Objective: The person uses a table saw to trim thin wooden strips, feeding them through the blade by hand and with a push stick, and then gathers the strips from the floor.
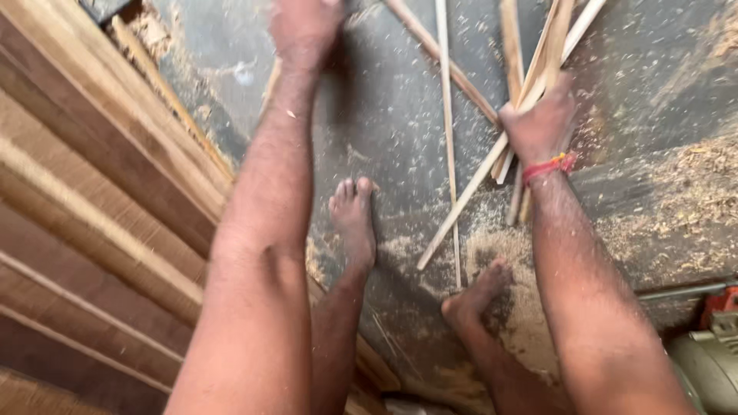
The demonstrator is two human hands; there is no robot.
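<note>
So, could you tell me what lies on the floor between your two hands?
In the head view, between the left hand and right hand lie thin wooden strips on the sawdust-speckled floor.

Both bare arms are extended downward and forward. The left hand (304, 27) is blurred at the upper edge, so its grip cannot be judged. The right hand (540, 123) is seen closed in a grip, a red thread band worn at its wrist.

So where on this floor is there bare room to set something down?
Free: dusty floor between left hand and thin wood strips; also far right. Crowded: planks on the left, strips at right hand, sawdust by the feet.
</note>
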